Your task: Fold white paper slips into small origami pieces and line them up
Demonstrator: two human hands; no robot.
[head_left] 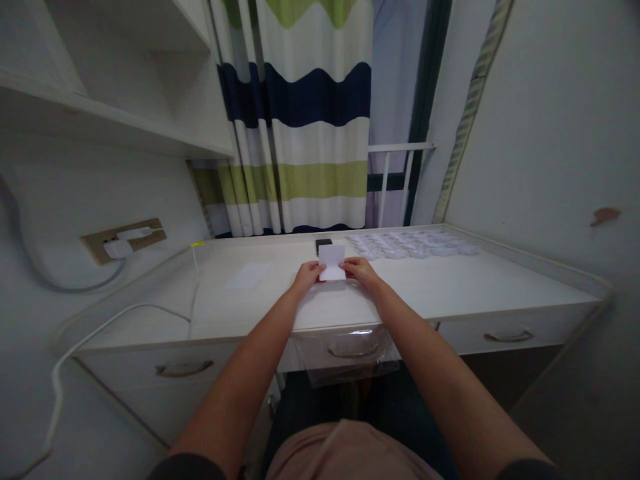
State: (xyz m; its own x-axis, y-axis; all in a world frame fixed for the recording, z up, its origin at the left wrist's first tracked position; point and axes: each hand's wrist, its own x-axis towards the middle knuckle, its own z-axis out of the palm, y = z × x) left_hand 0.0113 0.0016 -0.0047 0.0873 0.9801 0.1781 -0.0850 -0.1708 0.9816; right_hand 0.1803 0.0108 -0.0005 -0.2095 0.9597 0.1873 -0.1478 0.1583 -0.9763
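Observation:
A small white card or folded paper (332,261) is held up between both hands above the middle of the desk. Its left edge is pinched by my left hand (307,276), thumb in front. On the opposite edge, my right hand (361,271) pinches it the same way. Something red shows behind the lower part of the card by the fingers; what it is I cannot make out. Just beyond the card lies a small black object (323,243), partly covered by it.
Several clear plastic packets (410,244) lie in rows at the back right of the white desk (500,283). A white sheet (250,275) lies to the left. A clear plastic bag (345,357) hangs off the front edge. A white cable (145,307) crosses the left side.

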